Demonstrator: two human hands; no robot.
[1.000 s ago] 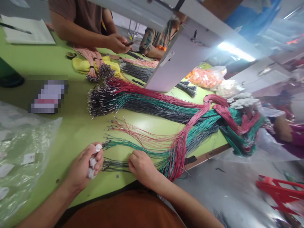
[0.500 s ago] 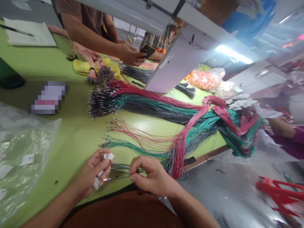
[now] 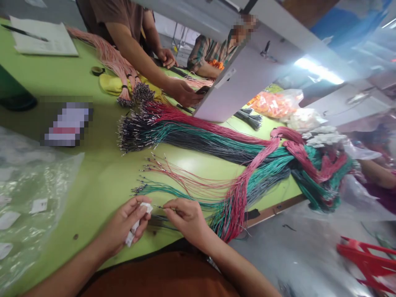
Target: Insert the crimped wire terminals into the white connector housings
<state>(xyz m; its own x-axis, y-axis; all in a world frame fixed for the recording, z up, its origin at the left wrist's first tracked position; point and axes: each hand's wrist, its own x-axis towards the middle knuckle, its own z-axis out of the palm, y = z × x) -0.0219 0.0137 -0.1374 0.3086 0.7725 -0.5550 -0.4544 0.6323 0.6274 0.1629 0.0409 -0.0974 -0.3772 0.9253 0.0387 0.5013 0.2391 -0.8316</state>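
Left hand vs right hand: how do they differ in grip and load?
Load: the left hand holds several small white pieces; the right hand holds a thin dark wire near its tip.
Grip: the left hand's fingers curl around its load; the right hand pinches.
Shared: both are bare and over the green table.

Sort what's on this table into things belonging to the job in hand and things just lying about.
Seemingly in the job:
- white connectors in the left hand
- terminal-tipped wire in the right hand
- red wires and green wires nearby

Probably just lying about:
- pen on paper
- tape roll
- yellow cloth
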